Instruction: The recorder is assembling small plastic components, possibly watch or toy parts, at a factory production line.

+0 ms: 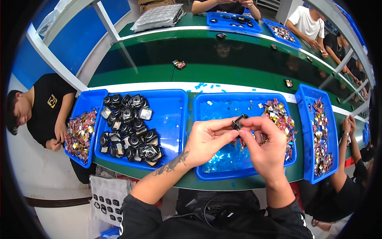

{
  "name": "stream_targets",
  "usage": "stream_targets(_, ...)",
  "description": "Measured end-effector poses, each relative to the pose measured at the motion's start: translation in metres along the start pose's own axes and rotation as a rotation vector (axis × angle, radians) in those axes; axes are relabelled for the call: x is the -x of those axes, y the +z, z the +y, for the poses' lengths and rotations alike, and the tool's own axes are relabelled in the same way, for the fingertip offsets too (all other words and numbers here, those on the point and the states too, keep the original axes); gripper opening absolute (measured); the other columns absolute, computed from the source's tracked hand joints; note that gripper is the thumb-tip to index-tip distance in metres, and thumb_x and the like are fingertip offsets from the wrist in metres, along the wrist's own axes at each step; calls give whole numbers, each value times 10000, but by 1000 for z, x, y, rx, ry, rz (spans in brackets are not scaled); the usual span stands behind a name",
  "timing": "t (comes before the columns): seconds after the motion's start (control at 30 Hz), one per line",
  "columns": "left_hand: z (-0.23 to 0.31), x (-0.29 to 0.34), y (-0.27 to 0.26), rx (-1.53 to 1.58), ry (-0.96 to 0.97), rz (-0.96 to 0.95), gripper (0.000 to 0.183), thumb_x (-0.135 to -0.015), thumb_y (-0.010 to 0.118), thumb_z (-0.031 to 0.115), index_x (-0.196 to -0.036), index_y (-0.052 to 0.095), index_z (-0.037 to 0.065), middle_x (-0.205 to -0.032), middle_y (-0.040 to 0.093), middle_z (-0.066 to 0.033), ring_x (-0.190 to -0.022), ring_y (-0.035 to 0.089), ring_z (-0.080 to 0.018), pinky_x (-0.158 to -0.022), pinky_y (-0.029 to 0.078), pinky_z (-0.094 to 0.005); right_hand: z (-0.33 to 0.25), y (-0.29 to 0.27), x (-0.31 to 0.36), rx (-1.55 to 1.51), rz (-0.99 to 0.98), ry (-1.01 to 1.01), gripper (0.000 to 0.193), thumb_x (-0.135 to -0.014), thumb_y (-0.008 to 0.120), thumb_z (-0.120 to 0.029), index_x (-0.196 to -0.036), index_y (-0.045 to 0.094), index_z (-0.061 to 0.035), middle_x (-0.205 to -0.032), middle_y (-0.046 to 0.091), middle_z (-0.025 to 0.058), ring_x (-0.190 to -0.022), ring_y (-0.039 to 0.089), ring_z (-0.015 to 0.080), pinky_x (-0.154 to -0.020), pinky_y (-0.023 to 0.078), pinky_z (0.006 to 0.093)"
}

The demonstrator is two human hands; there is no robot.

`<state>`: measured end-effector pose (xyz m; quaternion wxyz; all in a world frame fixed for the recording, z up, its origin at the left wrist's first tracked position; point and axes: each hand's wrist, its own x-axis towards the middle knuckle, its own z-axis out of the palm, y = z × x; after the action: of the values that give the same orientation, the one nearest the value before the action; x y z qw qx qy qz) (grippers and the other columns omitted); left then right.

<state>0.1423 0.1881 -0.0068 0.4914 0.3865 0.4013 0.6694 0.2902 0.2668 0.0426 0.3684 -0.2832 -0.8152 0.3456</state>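
Note:
My left hand [209, 139] and my right hand [266, 139] meet above a blue tray [199, 169]. Between them, pinched in the fingertips of both, is a small black plastic part [240, 120]; the fingers cover some of it. Small electronic parts with pink, yellow and silver pieces [280, 113] lie heaped at that tray's right side, partly behind my right hand. To the left, another blue tray [171, 127] holds black camera-like units with round lenses [126, 115], piled in its left half.
Blue trays of small parts stand at far left [95, 155] and right [332, 147]. Beyond a white ledge [151, 86], loose units [180, 64] lie on a green belt [131, 71]. A co-worker [43, 111] sits at left; others work opposite and at right. Metal posts [59, 65] frame the bench.

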Motion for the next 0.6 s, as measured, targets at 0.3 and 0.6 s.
stream_targets(0.3,0,-1,0,-44,12,-1,355,-930,605,-15,-1278,562,-73,-1181,651,-139,-1034,643,-169,-907,548,-293,10,3,-1,-46,-2,-4,91,-746,731,10,-816,692,-32,-733,673,60,-537,499,142,-530,415,279)
stream_targets(0.6,-5,2,-1,-74,-5,1,362,-925,612,-13,-1281,563,-64,-1163,660,-141,-1021,652,-176,-893,557,-302,11,-4,-3,-179,-70,128,76,-754,744,-24,-811,693,-27,-732,678,39,-556,468,113,-560,396,271)
